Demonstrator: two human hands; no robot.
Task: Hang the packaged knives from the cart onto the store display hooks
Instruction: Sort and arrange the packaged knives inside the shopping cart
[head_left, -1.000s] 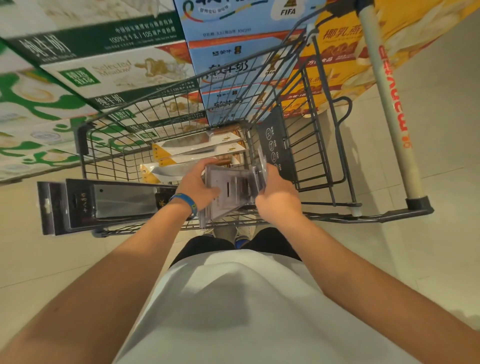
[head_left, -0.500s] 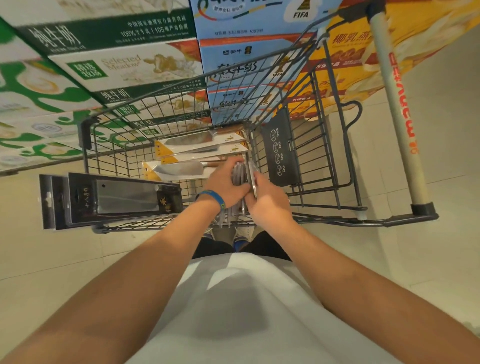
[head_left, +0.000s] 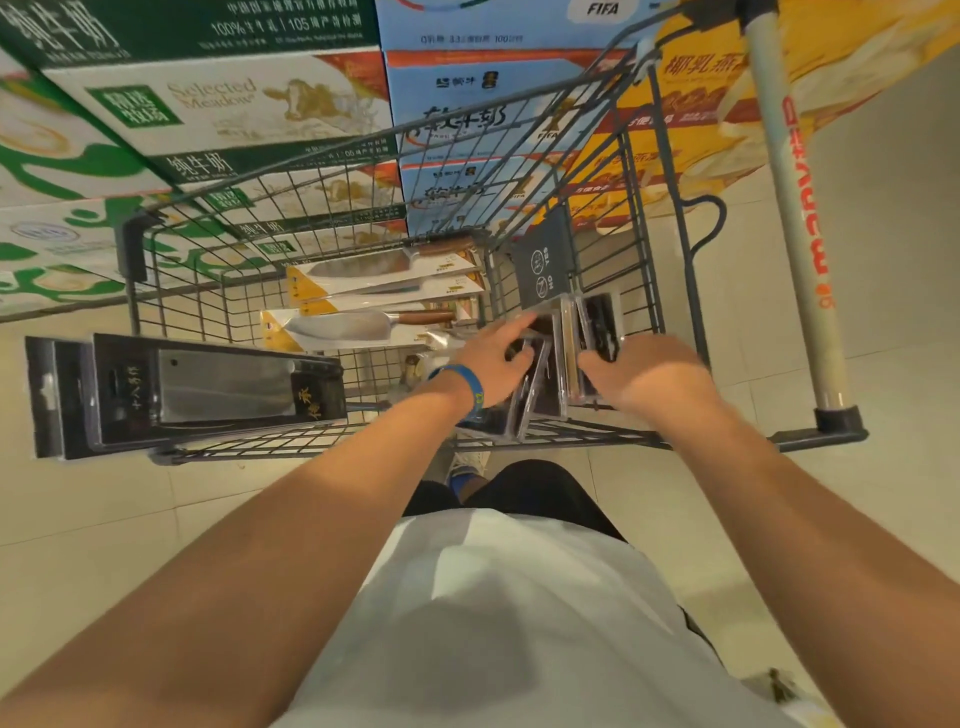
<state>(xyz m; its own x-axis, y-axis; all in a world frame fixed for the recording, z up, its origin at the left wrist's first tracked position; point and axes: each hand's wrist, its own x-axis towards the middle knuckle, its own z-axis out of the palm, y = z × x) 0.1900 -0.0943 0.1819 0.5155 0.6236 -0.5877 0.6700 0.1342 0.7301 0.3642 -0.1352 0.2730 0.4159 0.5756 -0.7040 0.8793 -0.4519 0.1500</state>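
Head view looks down past a white shirt (head_left: 498, 623) to two bare forearms reaching into a wire shopping cart (head_left: 363, 171). Left hand (head_left: 488, 358), with a blue wristband (head_left: 467, 384), has its fingers spread and curled over the top edges of a row of clear plastic blister packs (head_left: 545, 384) standing on edge at the cart's near end; right hand (head_left: 649, 374) presses its fingers against the other side of the same row, so both seem to be gathering or sorting packs, though whether either has actually clamped one I cannot tell. Left of them, a cleaver in a glossy black hang-card package (head_left: 197, 389) lies across the cart rim, its punched hang hole visible. Farther in, wood-handled cleavers on yellow-and-white cards (head_left: 374, 280) lie stacked flat. Beyond the cart stand printed milk cartons (head_left: 208, 104). No display hooks are visible, so hanging appears not yet under way: every packaged knife seen sits in the cart.
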